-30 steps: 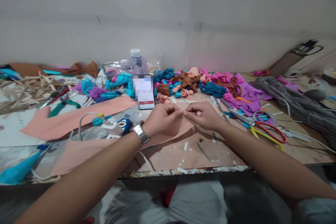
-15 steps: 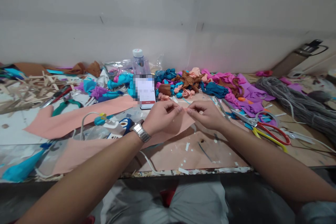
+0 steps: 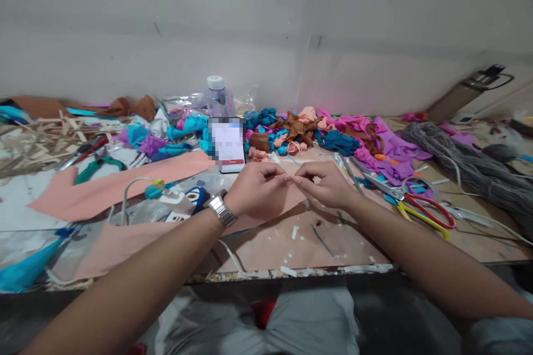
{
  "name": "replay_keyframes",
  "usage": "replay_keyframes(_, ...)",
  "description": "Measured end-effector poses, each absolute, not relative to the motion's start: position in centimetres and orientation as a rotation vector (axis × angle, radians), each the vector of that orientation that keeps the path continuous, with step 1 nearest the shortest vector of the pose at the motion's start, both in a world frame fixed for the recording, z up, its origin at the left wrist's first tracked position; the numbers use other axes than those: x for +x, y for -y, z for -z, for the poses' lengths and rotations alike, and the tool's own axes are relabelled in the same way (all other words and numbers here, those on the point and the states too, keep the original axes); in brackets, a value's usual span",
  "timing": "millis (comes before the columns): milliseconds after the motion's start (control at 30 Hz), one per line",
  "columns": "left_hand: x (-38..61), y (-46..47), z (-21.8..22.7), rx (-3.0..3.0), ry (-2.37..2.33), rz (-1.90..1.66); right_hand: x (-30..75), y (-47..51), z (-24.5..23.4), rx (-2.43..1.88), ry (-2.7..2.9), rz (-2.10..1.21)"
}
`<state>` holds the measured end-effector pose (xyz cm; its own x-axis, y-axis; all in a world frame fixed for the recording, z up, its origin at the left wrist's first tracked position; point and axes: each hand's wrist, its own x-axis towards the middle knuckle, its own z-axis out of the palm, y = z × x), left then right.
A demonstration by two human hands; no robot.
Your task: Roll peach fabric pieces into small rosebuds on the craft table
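My left hand [image 3: 256, 191], with a metal watch on its wrist, and my right hand [image 3: 327, 183] meet fingertip to fingertip over the middle of the table. Both pinch a small pale pink piece [image 3: 290, 178] between thumbs and fingers; most of it is hidden by the fingers. Under the hands lies a sheet of peach-pink foam [image 3: 125, 186]. Just behind them a phone [image 3: 227, 144] stands propped up, with a heap of small rolled foam flowers [image 3: 291, 133] in blue, brown and pink beside it.
Red and yellow scissors [image 3: 425, 211] lie right of my right hand, near grey yarn [image 3: 462, 161]. A glue gun [image 3: 183, 202] and green pliers [image 3: 97, 166] lie on the left. A clear bottle [image 3: 217, 97] stands by the wall. Wooden sticks [image 3: 37, 141] fill the far left.
The hands stay together at the same spot; the fingers shift slightly on the small pink piece. The view wobbles a little.
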<state>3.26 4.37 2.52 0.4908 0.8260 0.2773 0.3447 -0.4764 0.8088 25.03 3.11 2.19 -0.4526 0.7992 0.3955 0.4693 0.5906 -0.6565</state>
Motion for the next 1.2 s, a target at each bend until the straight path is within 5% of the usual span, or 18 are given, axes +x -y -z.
replay_keyframes(1200,2.4,-5.2,-2.8,1.916,-1.094,-1.08,25.5,-3.7,-2.5,-0.961,2.086,-0.517)
